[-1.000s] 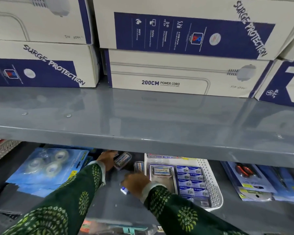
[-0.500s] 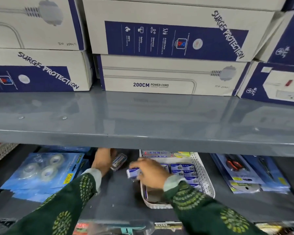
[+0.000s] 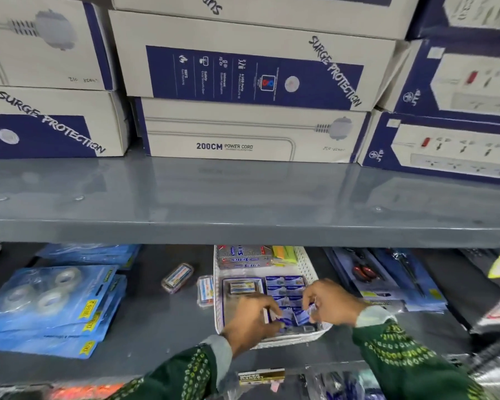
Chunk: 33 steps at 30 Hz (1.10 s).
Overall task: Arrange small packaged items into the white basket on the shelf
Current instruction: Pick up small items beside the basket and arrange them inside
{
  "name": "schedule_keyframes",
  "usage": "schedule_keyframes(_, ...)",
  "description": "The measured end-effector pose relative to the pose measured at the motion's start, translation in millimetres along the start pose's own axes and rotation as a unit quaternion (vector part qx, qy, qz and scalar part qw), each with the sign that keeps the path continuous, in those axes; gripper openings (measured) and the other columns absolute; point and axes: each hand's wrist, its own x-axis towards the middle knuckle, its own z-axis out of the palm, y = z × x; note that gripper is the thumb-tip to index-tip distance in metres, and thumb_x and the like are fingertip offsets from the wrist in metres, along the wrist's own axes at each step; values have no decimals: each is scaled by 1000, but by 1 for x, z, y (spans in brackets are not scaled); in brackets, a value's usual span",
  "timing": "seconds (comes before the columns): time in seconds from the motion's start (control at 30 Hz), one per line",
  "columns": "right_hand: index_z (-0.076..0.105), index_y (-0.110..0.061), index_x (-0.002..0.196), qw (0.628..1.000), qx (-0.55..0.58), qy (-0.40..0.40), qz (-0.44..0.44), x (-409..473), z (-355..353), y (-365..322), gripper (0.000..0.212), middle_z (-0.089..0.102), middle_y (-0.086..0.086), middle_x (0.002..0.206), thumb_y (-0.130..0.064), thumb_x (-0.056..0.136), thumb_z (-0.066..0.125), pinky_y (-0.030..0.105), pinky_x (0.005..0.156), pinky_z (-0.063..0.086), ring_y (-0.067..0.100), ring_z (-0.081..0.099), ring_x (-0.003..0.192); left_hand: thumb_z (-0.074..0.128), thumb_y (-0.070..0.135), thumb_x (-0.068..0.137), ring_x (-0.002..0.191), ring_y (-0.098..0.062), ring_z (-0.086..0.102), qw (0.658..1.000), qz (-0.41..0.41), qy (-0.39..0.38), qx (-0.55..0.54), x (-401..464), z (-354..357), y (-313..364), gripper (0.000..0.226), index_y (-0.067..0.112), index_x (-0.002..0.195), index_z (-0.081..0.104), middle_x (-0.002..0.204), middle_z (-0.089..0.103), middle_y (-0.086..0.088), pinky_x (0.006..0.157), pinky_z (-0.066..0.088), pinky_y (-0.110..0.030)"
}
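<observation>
The white basket (image 3: 306, 265) sits on the lower shelf, filled with several small blue packets (image 3: 285, 285) and a clear boxed item (image 3: 242, 287). Both hands are over its near end. My right hand (image 3: 331, 303) pinches a small blue packet (image 3: 303, 316) just above the packets inside. My left hand (image 3: 253, 320) has its fingers curled on the blue packets beside it; whether it grips one is unclear. Two small clear-cased items lie on the shelf left of the basket, one tilted (image 3: 178, 278) and one against the basket wall (image 3: 205, 291).
Blue tape blister packs (image 3: 49, 301) are stacked at the left. Scissor packs (image 3: 387, 280) lie right of the basket. The grey upper shelf (image 3: 243, 229) overhangs closely, carrying large surge-protector boxes (image 3: 243, 131). More packaged goods sit below, at the front edge.
My left hand left the clear-cased item behind on the shelf and moved right into the basket. My right hand carried the blue packet down into the basket's near end.
</observation>
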Motion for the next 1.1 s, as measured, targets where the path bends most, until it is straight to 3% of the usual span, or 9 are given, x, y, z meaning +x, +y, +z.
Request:
schedule_keyframes(0.07, 73, -21, 87, 1000, 3, 2, 10, -3, 8, 0, 17, 65, -11, 82, -13, 72, 76, 14, 67, 44, 1, 58, 76, 77, 25, 75, 59, 13, 46, 1000, -12, -17, 20, 4, 8, 3, 18, 17, 91, 74, 81, 64, 7, 56, 33, -1)
schedule_keyframes(0.17, 70, -26, 84, 1000, -6, 2, 15, -4, 18, -2, 19, 61, -10, 90, -10, 76, 73, 22, 80, 48, 9, 60, 89, 76, 26, 73, 62, 7, 48, 997, -63, -29, 42, 9, 9, 1, 19, 22, 91, 73, 78, 59, 13, 51, 35, -3)
schedule_keyframes(0.3, 66, -24, 89, 1000, -23, -4, 20, -4, 26, 3, 19, 53, -5, 97, -7, 81, 67, 19, 81, 41, 14, 58, 100, 77, 31, 66, 71, -6, 61, 988, -112, -80, 65, 12, 7, -5, 21, 27, 86, 73, 77, 65, 13, 66, 53, -22)
schedule_keyframes(0.37, 65, -27, 84, 1000, -22, 3, 20, -1, 30, 6, 21, 54, -5, 94, -6, 80, 67, 19, 77, 40, 15, 58, 96, 78, 25, 70, 72, -5, 59, 988, -111, -88, 65, 13, 9, -7, 18, 23, 88, 74, 82, 68, 10, 62, 47, -15)
schedule_keyframes(0.47, 72, -18, 91, 1000, -17, 2, 20, 2, 33, 6, 20, 65, 0, 99, -2, 79, 67, 19, 74, 43, 15, 62, 90, 77, 15, 72, 71, -5, 56, 990, -97, -90, 57, 18, 13, -9, 16, 17, 88, 76, 86, 70, 4, 53, 35, -3)
schedule_keyframes(0.63, 76, -14, 91, 1000, 13, 4, 15, 6, 35, 9, 22, 72, 2, 101, 1, 80, 66, 20, 75, 49, 14, 66, 89, 77, 15, 74, 76, -8, 59, 989, -87, -103, 62, 21, 11, -7, 16, 16, 90, 77, 98, 73, -3, 64, 45, -13)
schedule_keyframes(0.77, 77, -15, 89, 999, 30, -1, 19, 8, 35, 11, 22, 73, 1, 100, 2, 78, 68, 22, 74, 51, 12, 66, 85, 75, 9, 78, 75, -6, 63, 987, -92, -130, 31, 24, 7, -12, 18, 9, 96, 76, 99, 74, -9, 57, 43, -1)
schedule_keyframes(0.9, 77, -15, 88, 999, 23, -8, 24, 11, 35, 10, 18, 73, 2, 99, -1, 78, 72, 25, 80, 54, 15, 67, 89, 80, 13, 74, 77, -7, 65, 987, -88, -125, 39, 26, 2, -12, 21, 15, 94, 78, 98, 75, -2, 73, 53, -18)
schedule_keyframes(1.1, 77, -17, 85, 999, -36, 8, 23, 13, 36, 3, 20, 69, 2, 102, -1, 77, 70, 27, 84, 52, 21, 65, 95, 81, 23, 72, 72, -6, 59, 985, -101, -112, 89, 29, 4, -4, 16, 20, 87, 78, 93, 75, 5, 70, 46, -22)
